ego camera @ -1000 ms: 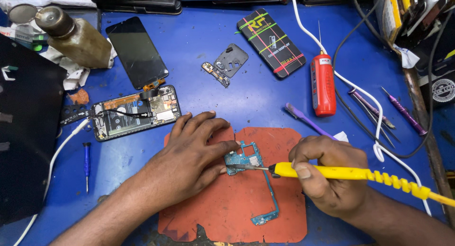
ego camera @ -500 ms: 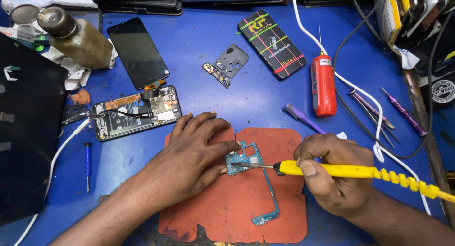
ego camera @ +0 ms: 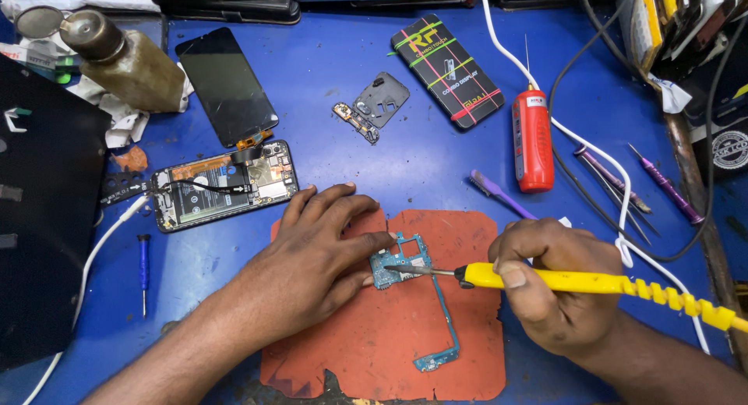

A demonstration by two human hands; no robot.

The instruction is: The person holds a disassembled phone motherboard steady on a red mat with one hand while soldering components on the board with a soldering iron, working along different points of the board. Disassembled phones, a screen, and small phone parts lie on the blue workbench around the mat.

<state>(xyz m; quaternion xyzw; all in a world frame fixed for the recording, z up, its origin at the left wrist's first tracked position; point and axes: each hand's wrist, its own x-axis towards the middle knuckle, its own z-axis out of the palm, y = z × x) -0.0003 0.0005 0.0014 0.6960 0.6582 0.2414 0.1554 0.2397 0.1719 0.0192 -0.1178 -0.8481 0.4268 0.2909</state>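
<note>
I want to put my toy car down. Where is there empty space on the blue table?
Bare blue table lies between the black screen and the striped phone case, also below the opened phone. It is crowded by the red tool, cables and screwdrivers.

The circuit board (ego camera: 401,259) lies on the mat (ego camera: 467,327), the opened phone (ego camera: 222,185) behind-left, the bottle (ego camera: 128,62) farther back.

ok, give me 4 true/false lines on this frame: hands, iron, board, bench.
1. The right hand holds a yellow soldering iron. True.
2. The left hand is lifted off the circuit board. False: its fingers press the board down.
3. The board lies on an orange mat. True.
4. The opened phone lies right of the mat. False: it lies to the upper left.
</note>
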